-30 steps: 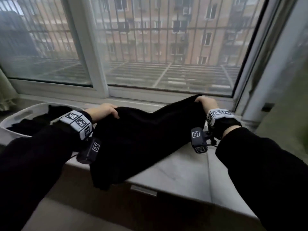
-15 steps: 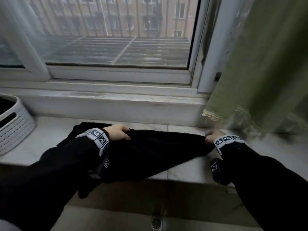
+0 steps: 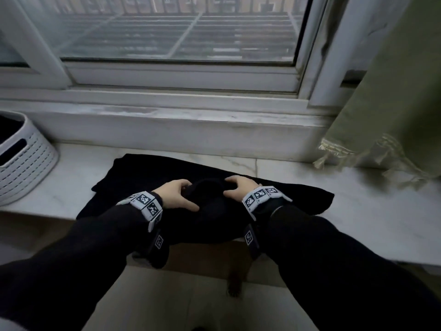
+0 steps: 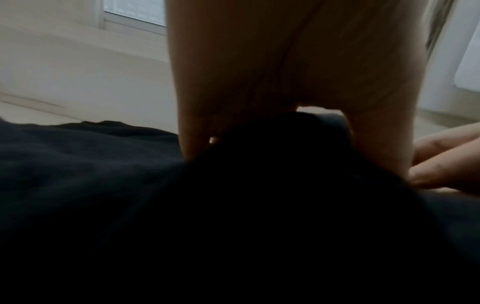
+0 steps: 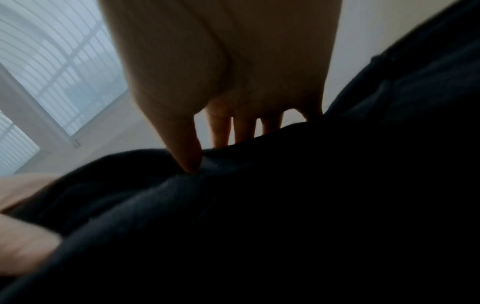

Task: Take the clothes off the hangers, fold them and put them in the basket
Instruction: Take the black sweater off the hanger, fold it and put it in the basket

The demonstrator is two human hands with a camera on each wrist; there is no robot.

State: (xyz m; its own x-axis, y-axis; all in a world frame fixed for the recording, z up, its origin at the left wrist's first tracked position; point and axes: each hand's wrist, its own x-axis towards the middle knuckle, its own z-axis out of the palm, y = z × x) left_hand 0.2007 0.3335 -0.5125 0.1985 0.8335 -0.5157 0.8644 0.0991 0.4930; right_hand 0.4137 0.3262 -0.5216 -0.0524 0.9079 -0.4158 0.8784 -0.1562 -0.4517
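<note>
A black garment [image 3: 143,173] lies spread across the marble windowsill [image 3: 358,211], its near edge hanging over the front. Both hands meet at its middle. My left hand [image 3: 180,195] grips a raised bunch of the cloth [image 4: 103,185], thumb on one side and fingers on the other. Close beside it, my right hand [image 3: 235,188] pinches the same bunch, its thumb pressing into the black fabric [image 5: 311,205] and its fingers behind the fold. The white perforated basket [image 3: 28,163] stands on the sill at far left with dark clothing inside. No hanger shows.
A window frame [image 3: 181,75] and a raised ledge run along the back of the sill. A green fringed curtain [image 3: 393,111] hangs at the right, its hem touching the sill. Bare marble lies between the garment and the basket. Tiled floor is below.
The hands, which held the garment's two ends wide apart, have come together at its middle. The garment now lies on the sill. The view has tilted downward.
</note>
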